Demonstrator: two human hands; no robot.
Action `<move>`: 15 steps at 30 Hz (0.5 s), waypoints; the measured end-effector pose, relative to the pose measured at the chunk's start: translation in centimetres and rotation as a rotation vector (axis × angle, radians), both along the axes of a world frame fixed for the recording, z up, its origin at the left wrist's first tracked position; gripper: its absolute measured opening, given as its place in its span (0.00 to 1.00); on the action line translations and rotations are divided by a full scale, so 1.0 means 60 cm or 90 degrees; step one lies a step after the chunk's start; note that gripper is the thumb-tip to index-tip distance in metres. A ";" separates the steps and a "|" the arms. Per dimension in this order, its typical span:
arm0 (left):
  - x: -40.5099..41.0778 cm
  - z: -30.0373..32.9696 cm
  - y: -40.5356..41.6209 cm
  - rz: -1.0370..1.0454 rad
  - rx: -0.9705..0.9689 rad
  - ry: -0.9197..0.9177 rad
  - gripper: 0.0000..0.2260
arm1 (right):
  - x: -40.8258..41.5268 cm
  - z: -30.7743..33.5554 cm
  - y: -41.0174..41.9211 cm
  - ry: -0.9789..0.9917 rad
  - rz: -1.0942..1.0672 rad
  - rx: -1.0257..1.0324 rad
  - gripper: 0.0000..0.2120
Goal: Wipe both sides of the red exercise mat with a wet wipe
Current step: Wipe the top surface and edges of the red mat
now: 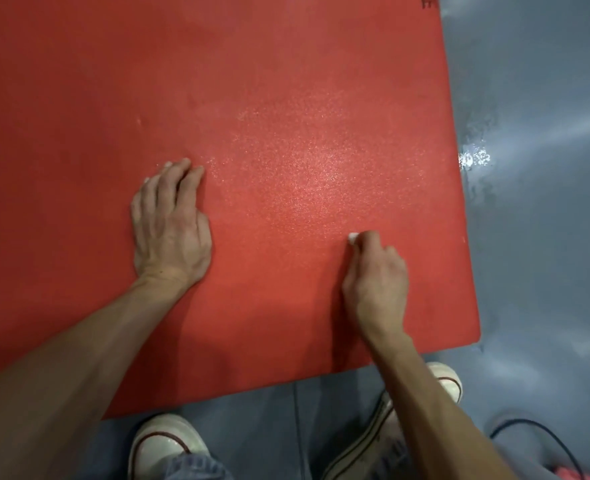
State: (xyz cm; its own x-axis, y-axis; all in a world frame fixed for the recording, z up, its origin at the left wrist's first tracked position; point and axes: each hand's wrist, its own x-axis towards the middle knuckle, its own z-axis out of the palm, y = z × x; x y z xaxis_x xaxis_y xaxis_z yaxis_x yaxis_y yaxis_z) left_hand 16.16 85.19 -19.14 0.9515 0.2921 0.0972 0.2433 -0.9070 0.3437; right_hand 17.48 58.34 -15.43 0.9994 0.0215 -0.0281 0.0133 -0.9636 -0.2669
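Red exercise mat (252, 98): flat on grey floor (546, 237), damp sheen mid-surface. Left hand (170, 223): fingers straight, pressed flat, likely anchoring mat against sliding. Right hand (376, 271): curled, pinching wet wipe (352, 238) against mat near right edge, mid-stroke.

No legible text, number or brand is found. One small dark mark (428, 1) is seen on the red exercise mat (286, 98), at its far right corner, upper right of the frame; it is cut by the frame edge and too blurred to be read.
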 end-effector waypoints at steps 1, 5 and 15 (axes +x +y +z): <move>0.000 0.000 0.000 0.002 0.000 -0.001 0.25 | -0.022 -0.004 0.042 0.001 0.061 0.020 0.02; -0.001 -0.001 0.002 -0.002 -0.004 -0.006 0.25 | -0.072 -0.005 0.099 0.032 0.418 0.013 0.10; -0.002 0.001 0.001 0.001 -0.007 0.002 0.26 | -0.042 -0.006 0.088 0.006 0.174 0.022 0.03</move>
State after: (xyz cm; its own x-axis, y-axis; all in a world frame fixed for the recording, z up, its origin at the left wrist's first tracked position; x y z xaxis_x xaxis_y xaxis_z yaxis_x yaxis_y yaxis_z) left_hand 16.06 85.25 -19.07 0.9513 0.2946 0.0907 0.2459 -0.9027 0.3530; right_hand 14.94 63.64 -15.80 0.9562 0.2910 -0.0326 0.2683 -0.9153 -0.3004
